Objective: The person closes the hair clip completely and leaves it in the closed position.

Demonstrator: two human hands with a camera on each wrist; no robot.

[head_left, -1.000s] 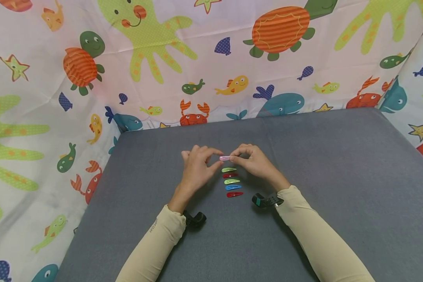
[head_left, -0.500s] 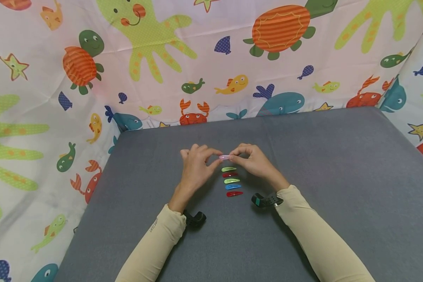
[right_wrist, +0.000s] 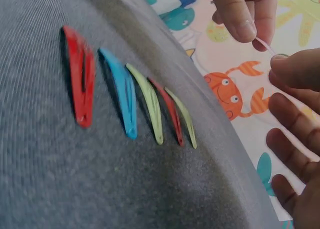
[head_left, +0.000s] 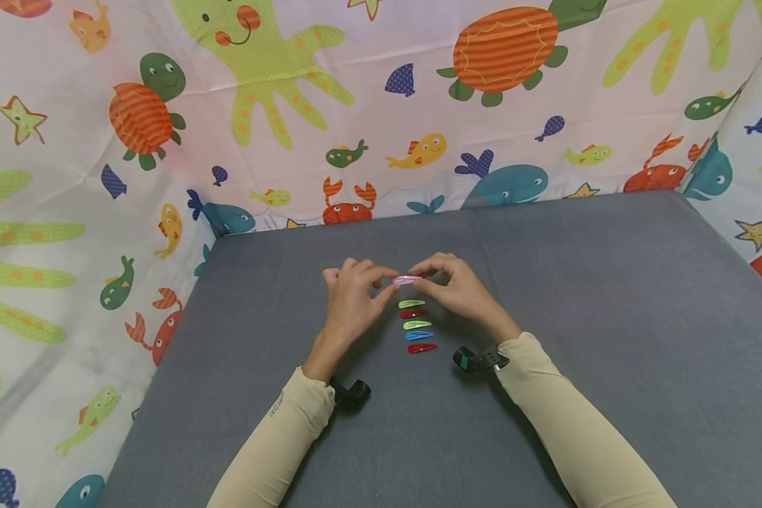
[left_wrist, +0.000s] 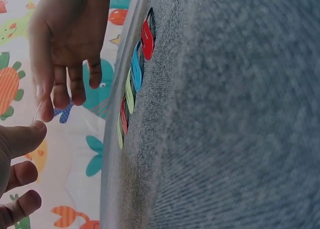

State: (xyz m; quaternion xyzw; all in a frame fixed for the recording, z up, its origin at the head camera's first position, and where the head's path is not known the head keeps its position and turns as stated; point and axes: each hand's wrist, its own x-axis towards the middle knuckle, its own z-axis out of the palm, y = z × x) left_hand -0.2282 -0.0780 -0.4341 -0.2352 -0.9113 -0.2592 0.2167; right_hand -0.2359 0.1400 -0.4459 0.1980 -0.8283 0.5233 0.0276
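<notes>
A pink snap hair clip (head_left: pixel 406 280) is held just above the grey table, spanning the two hands. My left hand (head_left: pixel 352 300) pinches its left end between thumb and index finger. At the other end, the thumb and index fingertips of my right hand (head_left: pixel 455 291) hold it. Edge-on in the right wrist view, the pink clip (right_wrist: pixel 265 45) looks thin and slightly bent. Below the hands lie several clips in a column: light green (head_left: pixel 412 303), dark red (head_left: pixel 413 314), another light green (head_left: pixel 417 324), blue (head_left: pixel 420 336) and red (head_left: pixel 422 348).
Grey cloth covers the table (head_left: pixel 609 317). A curtain (head_left: pixel 381 113) printed with sea animals hangs behind it and along both sides. Black wrist devices sit by the left cuff (head_left: pixel 317 395) and the right cuff (head_left: pixel 514 353).
My right fingertips have shifted on the pink clip, and more of its length shows. Both hands have risen very slightly in the head view. The column of clips stays as it was.
</notes>
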